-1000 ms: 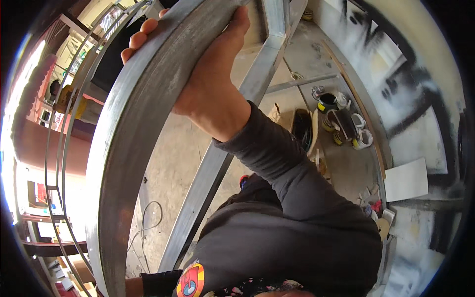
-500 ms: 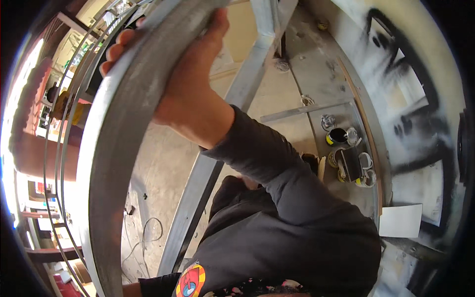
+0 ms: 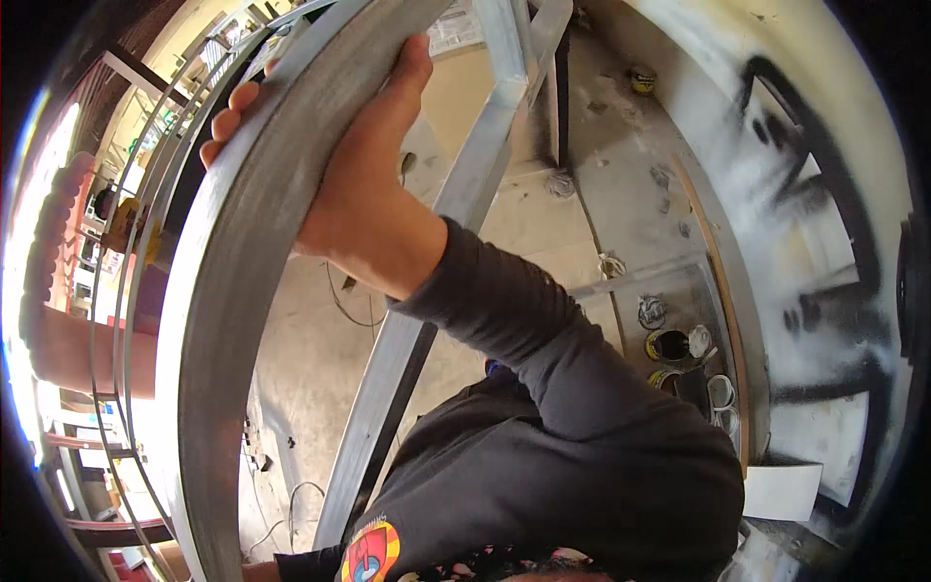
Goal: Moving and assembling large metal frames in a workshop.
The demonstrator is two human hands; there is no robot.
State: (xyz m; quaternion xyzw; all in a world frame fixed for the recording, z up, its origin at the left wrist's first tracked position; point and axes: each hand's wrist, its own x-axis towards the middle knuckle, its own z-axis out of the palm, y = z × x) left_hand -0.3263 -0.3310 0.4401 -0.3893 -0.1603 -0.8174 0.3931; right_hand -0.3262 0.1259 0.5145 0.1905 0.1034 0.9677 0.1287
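A long grey rectangular metal tube (image 3: 247, 213) rises close in front of me, looking bent through the fisheye. My right hand (image 3: 364, 199) is closed round its upper part, thumb on the right side and fingertips curled over the left edge. Low at the left, only a sliver of my left hand (image 3: 260, 572) shows beside the tube's lower end; its fingers are hidden. Behind my right forearm runs another metal tube (image 3: 407, 330), set at a slant and joined to further tubes near the top.
Curved metal rails (image 3: 116, 320) stand at the left. On the right are an open paint can (image 3: 666, 345), a white roll (image 3: 722, 391) and a white panel (image 3: 784, 490), below a wall (image 3: 824, 233) with black paint. A cable (image 3: 296, 504) lies on the floor.
The view has tilted, so the floor, cans and wall sit lower in the picture. My right hand keeps its grip on the tube, which has hardly shifted in view.
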